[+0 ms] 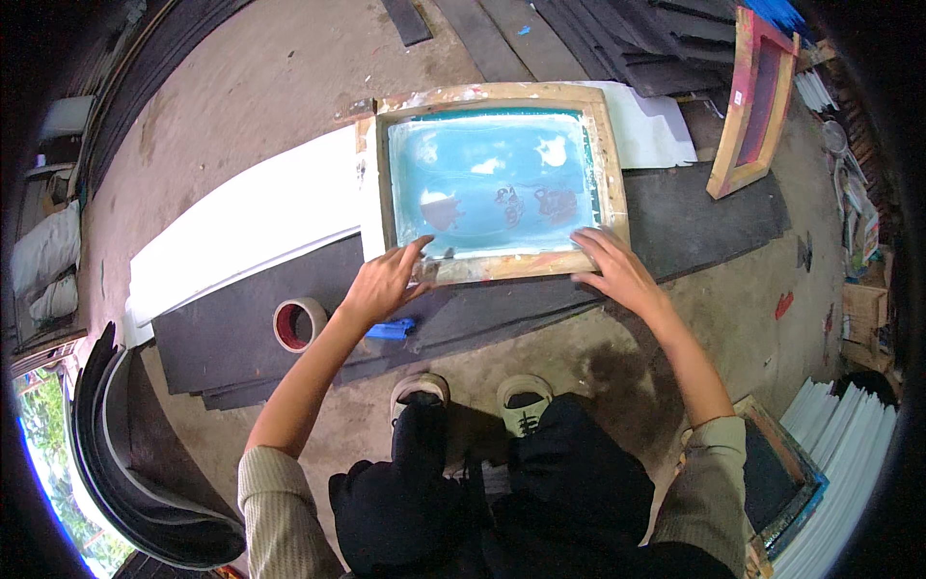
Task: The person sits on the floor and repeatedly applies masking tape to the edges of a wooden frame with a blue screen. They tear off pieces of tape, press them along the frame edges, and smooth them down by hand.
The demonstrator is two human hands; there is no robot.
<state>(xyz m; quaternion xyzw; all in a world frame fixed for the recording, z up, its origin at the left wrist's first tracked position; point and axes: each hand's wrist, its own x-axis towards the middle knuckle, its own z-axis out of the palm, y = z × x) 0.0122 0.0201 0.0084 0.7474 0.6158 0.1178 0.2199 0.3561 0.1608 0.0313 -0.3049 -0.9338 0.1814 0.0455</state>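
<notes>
A wooden screen printing frame (pixel 610 154) with a light blue mesh lies over the white sheet and the dark boards in front of me. Its mesh carries white patches and a few darker printed figures. My left hand (pixel 386 280) grips the near left corner, fingers over the rim and thumb along the front side. At the near right corner my right hand (pixel 617 275) holds the same frame, fingertips over its edge and thumb in front. To the left of my left forearm a roll of tape (pixel 319 311) stands on the dark board, with a small blue object (pixel 391 329) close to that arm.
Beneath the frame are a long white sheet (pixel 251 217) and stacked dark boards (pixel 231 323). Another frame (pixel 721 174), with purple mesh, leans at the far right. More dark sheets (pixel 666 43) lie beyond. White sheets (pixel 839 454) and a dark-meshed frame (pixel 772 482) stand by my right elbow.
</notes>
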